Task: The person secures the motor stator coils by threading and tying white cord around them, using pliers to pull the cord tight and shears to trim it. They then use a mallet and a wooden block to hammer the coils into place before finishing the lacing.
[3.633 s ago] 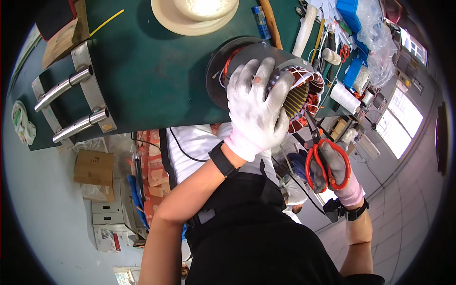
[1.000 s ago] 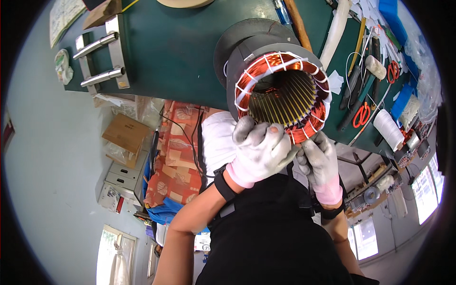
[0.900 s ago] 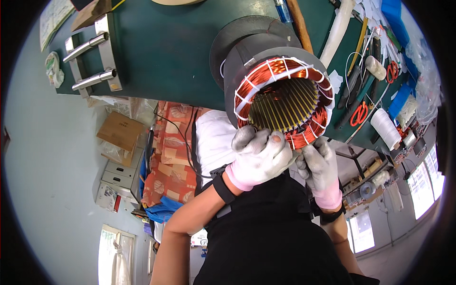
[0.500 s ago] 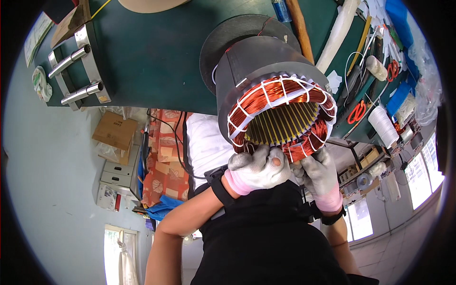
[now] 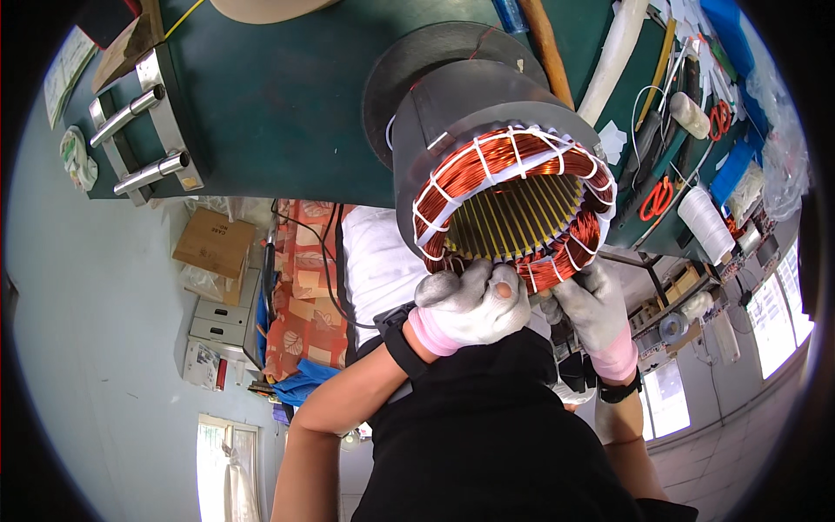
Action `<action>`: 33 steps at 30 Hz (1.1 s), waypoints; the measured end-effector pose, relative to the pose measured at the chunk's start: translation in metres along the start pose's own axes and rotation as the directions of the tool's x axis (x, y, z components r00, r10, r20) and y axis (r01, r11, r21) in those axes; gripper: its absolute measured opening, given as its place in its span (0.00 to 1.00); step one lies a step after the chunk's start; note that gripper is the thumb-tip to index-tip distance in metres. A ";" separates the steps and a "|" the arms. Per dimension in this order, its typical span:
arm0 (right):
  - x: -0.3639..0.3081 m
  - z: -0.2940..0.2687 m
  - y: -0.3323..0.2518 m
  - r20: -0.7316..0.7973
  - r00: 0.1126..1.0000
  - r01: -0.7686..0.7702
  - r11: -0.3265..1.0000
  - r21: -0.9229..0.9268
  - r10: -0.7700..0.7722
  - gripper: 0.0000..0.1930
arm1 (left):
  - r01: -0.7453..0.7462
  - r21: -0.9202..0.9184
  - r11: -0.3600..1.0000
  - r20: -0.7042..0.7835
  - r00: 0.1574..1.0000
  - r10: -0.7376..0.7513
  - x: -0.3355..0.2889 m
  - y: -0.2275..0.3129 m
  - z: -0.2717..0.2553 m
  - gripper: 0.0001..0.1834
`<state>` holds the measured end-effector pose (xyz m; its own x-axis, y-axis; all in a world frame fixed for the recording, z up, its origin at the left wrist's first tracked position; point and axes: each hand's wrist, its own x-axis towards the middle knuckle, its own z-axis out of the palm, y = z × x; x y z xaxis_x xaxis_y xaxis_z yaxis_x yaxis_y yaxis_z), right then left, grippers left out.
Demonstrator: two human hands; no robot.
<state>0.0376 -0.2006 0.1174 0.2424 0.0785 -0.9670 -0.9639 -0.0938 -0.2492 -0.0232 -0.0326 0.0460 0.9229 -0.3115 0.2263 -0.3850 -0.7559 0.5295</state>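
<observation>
A dark grey motor stator [image 5: 487, 96] lies on its side at the table's near edge, its open end turned toward me. Around that end runs a ring of copper winding [image 5: 474, 165], bound with white lacing cord; yellowish slot strips line the bore. My left hand [image 5: 474, 304], in a white glove with a pink cuff, is closed with curled fingers on the ring's lower edge. Just below the ring's lower right, my right hand [image 5: 600, 309], gloved alike, has its fingers bent together. Whatever lies between its fingertips is hidden.
Behind the stator is a grey round flange [image 5: 383, 96] on the green table [image 5: 270, 104]. A metal bracket with two rods [image 5: 139, 139] lies at left. On the right are a mallet [image 5: 689, 115], red-handled scissors [image 5: 656, 198] and a white cord spool [image 5: 704, 224].
My right hand has shifted slightly right, its fingers a little straighter. My left hand stays on the winding's lower edge. The view has moved slightly.
</observation>
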 end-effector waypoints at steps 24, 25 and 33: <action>0.085 -0.024 0.064 -0.115 0.551 0.751 0.551 -0.365 -0.827 0.08 | -0.012 0.084 0.996 -0.024 1.000 0.014 0.017 -0.022 -0.015 0.17; 0.111 -0.033 0.080 -0.139 0.287 0.795 0.317 -0.517 -0.948 0.10 | -0.043 0.104 0.994 -0.013 0.999 0.045 0.019 -0.024 -0.021 0.17; 0.157 -0.063 0.124 -0.236 0.100 0.776 0.224 -0.589 -0.967 0.04 | -0.227 -0.014 0.974 -0.039 0.973 0.227 0.022 -0.053 -0.028 0.20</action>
<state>-0.0367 -0.2626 -0.0686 0.9820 -0.1357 0.1317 0.0371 -0.5446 -0.8379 0.0172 0.0167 0.0463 0.8106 -0.4522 0.3721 -0.5849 -0.6572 0.4754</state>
